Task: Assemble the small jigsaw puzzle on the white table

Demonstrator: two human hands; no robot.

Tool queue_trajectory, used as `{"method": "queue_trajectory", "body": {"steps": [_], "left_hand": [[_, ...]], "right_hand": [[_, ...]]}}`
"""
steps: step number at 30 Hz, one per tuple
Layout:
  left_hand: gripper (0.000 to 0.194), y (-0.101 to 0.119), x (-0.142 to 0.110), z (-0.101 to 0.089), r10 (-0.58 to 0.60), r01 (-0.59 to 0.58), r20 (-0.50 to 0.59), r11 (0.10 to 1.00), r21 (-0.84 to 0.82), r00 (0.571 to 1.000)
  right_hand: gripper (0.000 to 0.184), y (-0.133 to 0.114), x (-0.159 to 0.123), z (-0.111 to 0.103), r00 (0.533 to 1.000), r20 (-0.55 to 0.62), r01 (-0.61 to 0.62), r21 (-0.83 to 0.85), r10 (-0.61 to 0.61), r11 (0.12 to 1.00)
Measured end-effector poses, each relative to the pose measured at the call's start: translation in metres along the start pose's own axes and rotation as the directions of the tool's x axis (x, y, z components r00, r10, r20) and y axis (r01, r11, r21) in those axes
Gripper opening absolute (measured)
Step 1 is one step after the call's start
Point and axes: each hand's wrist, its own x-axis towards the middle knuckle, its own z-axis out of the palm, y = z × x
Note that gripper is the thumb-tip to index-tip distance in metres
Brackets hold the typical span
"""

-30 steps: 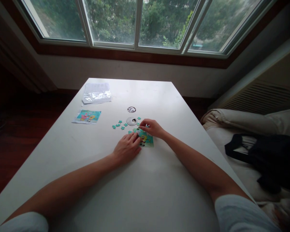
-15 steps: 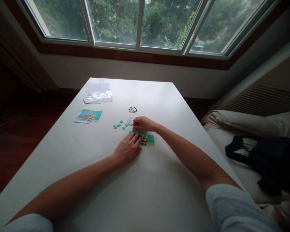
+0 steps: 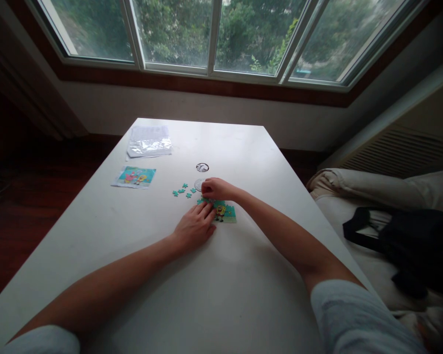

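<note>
A partly joined jigsaw puzzle (image 3: pixel 229 212), teal with a yellow cartoon figure, lies on the white table. My left hand (image 3: pixel 196 225) rests palm down over its left side, fingers stretched out, covering part of the picture. At the puzzle's upper edge my right hand (image 3: pixel 216 189) is closed in a pinch on a puzzle piece, which the fingers mostly hide. Several loose teal puzzle pieces (image 3: pixel 181 191) are scattered just left of the right hand. Partly behind that hand sits a round, pale disc (image 3: pixel 198 184).
A second round item (image 3: pixel 202 167) with a dark rim lies farther back. To the left is a printed picture sheet (image 3: pixel 136 177), with a clear plastic bag and papers (image 3: pixel 149 141) behind it. Right of the table, a dark cloth bag (image 3: pixel 417 241) lies on a pale sofa (image 3: pixel 343 182).
My right hand has shifted very slightly left along the puzzle's upper edge. My left hand keeps its place on the puzzle.
</note>
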Motion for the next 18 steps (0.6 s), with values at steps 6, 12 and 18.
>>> {"method": "queue_trajectory", "body": {"steps": [6, 12, 18], "left_hand": [[0.046, -0.002, 0.001, -0.003, -0.002, 0.001, -0.013, 1.000, -0.022, 1.000], [0.044, -0.004, 0.003, -0.004, -0.008, 0.008, -0.020, 1.000, -0.020, 1.000], [0.046, -0.005, 0.003, -0.004, -0.018, 0.018, -0.029, 1.000, -0.015, 0.999]], "right_hand": [[0.007, 0.000, 0.000, 0.004, 0.999, -0.028, -0.027, 0.032, 0.028, 0.999], [0.013, 0.010, -0.006, 0.009, 0.987, -0.160, 0.004, 0.091, 0.010, 0.996], [0.015, 0.021, -0.016, 0.007, 0.930, -0.357, -0.052, 0.118, 0.092, 0.992]]}}
